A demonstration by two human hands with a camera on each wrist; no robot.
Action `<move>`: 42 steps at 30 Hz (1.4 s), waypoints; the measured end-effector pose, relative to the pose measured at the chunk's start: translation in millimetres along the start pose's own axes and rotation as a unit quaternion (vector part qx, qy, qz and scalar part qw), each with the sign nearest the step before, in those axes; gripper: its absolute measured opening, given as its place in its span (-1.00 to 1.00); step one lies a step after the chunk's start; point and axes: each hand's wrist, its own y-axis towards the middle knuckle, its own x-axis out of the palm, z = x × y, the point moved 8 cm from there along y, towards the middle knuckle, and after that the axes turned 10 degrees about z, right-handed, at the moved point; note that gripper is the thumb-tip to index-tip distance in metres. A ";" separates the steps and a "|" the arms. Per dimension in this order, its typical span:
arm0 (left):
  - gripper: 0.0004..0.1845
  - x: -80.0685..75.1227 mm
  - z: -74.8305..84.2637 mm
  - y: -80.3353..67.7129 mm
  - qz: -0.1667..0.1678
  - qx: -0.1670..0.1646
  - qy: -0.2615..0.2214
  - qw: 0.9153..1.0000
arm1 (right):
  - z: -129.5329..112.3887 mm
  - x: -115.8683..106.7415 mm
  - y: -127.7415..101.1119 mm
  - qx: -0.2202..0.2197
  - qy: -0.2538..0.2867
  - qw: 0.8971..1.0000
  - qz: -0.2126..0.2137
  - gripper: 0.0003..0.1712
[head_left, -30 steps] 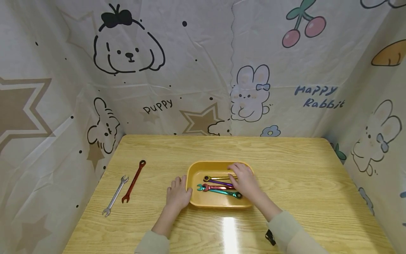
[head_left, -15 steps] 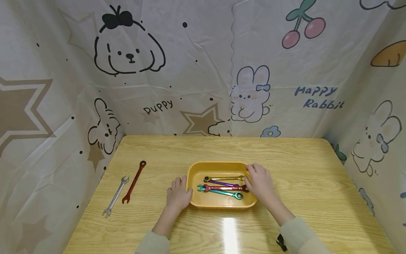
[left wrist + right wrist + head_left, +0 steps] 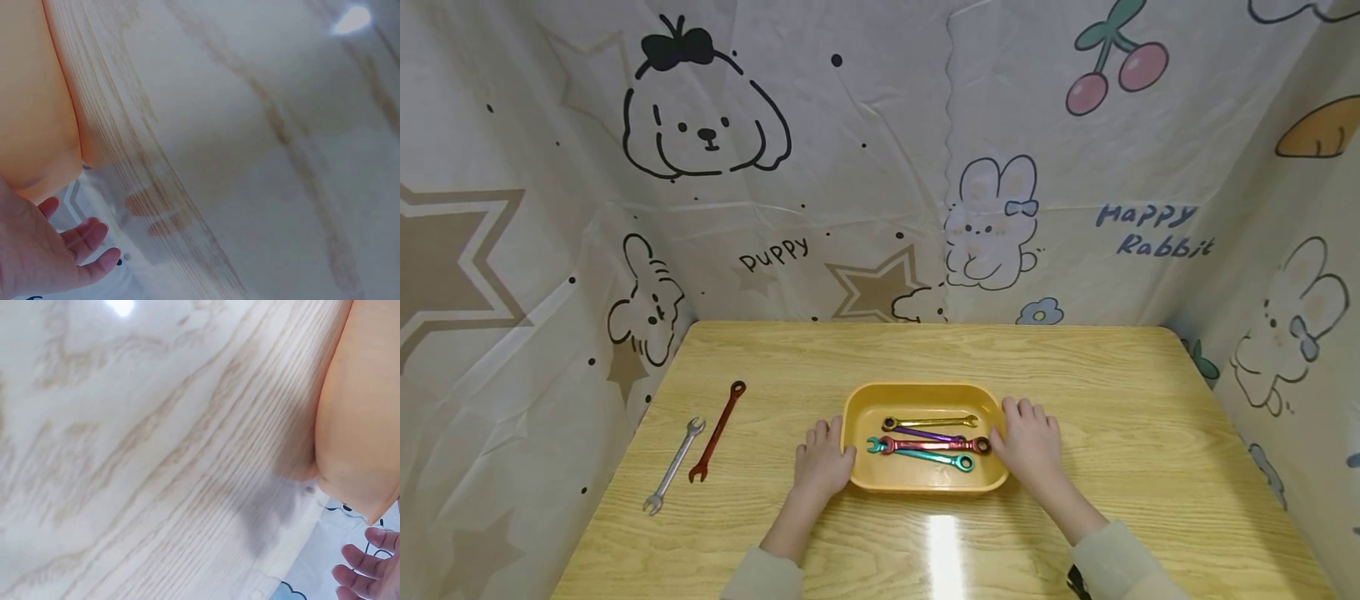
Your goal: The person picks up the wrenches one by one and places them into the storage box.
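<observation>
Nearest the wearer, two pale sleeves, the left sleeve point(image 3: 763, 575) and the right sleeve point(image 3: 1127, 567), enter at the lower edge. A small black item point(image 3: 1077, 582) lies partly hidden by the right sleeve; its kind cannot be determined.

The left hand point(image 3: 823, 458) is at the left end of a yellow rectangular tray point(image 3: 917, 479), fingers loosely extended, thumb at the rim: released. The right hand point(image 3: 1032, 446) is at the opposite end in like condition, fingers extended, thumb at the rim: released. Both wrist views show fingers relaxed beside the tray's outer wall.

The tray sits upright on the table point(image 3: 1112, 375), between the hands. Its contents, near to far: a teal combination wrench point(image 3: 925, 456), a red wrench point(image 3: 932, 445) crossing the teal one near its open jaw, a purple wrench point(image 3: 917, 433), and a gold combination wrench point(image 3: 936, 422) with its ring end to the left, over the purple one's left end.

Well left of the tray, on bare tabletop, lie a silver double open-ended wrench point(image 3: 675, 467) and, just beyond it, a dark red combination wrench point(image 3: 717, 433), ring end farthest.

Beyond the table hangs a printed cloth point(image 3: 865, 108) with puppy, rabbit, star and cherry motifs.
</observation>
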 end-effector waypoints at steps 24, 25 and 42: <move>-0.44 -1.7 1.7 -0.1 -0.002 -0.006 -0.003 1.000 | 9.5 23.5 -5.6 0.038 -0.005 0.993 -0.116 -0.52; -0.44 -1.9 1.6 -0.1 -0.001 -0.006 -0.004 1.000 | 9.4 24.3 -5.6 0.037 -0.006 0.992 -0.118 -0.53; -0.45 -6.5 3.0 -2.1 0.051 0.011 0.001 0.999 | 9.8 27.9 -4.7 0.025 -0.021 0.992 -0.123 -0.54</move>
